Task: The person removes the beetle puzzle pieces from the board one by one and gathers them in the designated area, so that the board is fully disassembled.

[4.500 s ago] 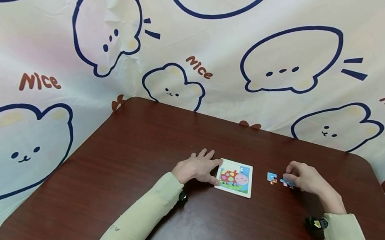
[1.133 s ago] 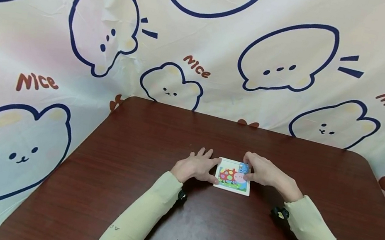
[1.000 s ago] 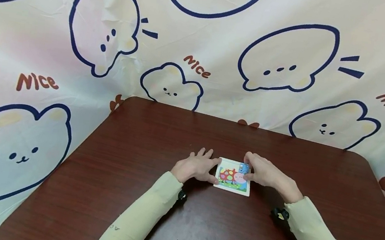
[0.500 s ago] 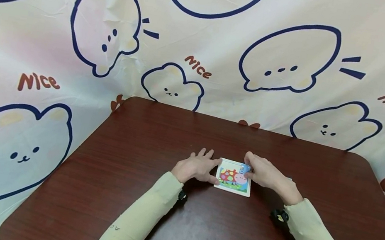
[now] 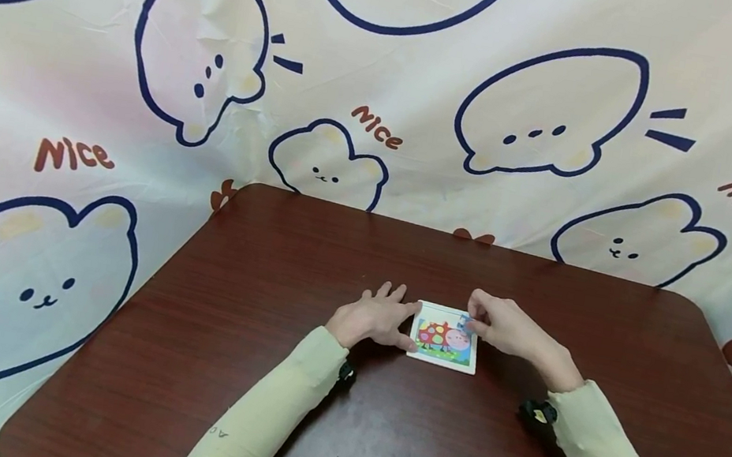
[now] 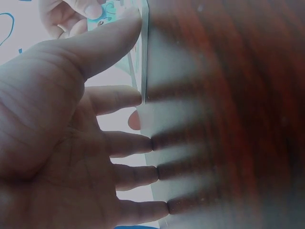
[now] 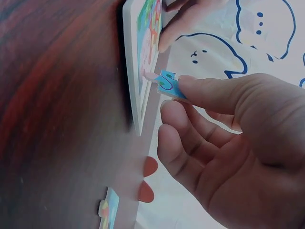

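Note:
A square jigsaw puzzle tray (image 5: 441, 365) with a white border lies on the table, showing a pink face and a red spotted body. My left hand (image 5: 375, 318) is spread out at the tray's left side, thumb and index finger touching the border. My right hand (image 5: 507, 327) pinches a blue puzzle piece (image 7: 169, 85) between thumb and fingers over the tray's upper right corner. In the right wrist view the piece is tilted just above the picture. Another puzzle piece (image 7: 110, 209) lies on the table; my right hand hides it in the head view.
The dark brown wooden table (image 5: 376, 438) has rounded far corners. A pale cloth printed with cartoon bears (image 5: 366, 45) hangs behind it and along its left side.
Since the oldest frame, my right hand has carried a piece leftwards from beside the tray to its upper right corner. Lately it shifted slightly right. My left hand has stayed put.

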`<state>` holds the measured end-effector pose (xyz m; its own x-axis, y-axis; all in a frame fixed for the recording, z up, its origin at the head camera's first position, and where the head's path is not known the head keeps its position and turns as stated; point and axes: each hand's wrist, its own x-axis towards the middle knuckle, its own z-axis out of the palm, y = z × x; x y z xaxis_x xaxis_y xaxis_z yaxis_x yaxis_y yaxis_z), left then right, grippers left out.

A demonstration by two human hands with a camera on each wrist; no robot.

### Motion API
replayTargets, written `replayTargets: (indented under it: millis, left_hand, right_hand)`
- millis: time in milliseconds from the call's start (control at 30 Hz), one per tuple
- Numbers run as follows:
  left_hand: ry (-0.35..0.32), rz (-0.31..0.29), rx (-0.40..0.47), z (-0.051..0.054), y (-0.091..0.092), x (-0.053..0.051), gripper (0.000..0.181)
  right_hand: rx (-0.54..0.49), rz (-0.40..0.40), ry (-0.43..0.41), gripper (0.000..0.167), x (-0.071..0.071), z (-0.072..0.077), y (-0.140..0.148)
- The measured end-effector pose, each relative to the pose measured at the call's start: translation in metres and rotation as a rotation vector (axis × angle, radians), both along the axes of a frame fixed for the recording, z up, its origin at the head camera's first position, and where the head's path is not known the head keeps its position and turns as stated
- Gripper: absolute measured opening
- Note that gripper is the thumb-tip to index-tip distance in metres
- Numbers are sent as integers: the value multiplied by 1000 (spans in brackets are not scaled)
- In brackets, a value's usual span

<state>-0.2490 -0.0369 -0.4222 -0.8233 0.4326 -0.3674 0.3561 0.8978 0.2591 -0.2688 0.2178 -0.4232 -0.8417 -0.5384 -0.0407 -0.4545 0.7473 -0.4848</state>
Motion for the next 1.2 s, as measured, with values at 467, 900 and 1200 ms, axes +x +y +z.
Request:
replayTargets:
  millis: [467,900,1200]
  left_hand:
    - [-7,-11,3,-2,-1,-1,80]
    - [-5,-14,4,-3,-1,-3,81]
    - [-4,-16,3,-3,-1,-2,81]
  right_hand:
    - [-52,-110,-34,14,2,11,30]
    - [-34,-173,6,7,0,20,74]
    - [-47,-234,-38,11,2,22,103]
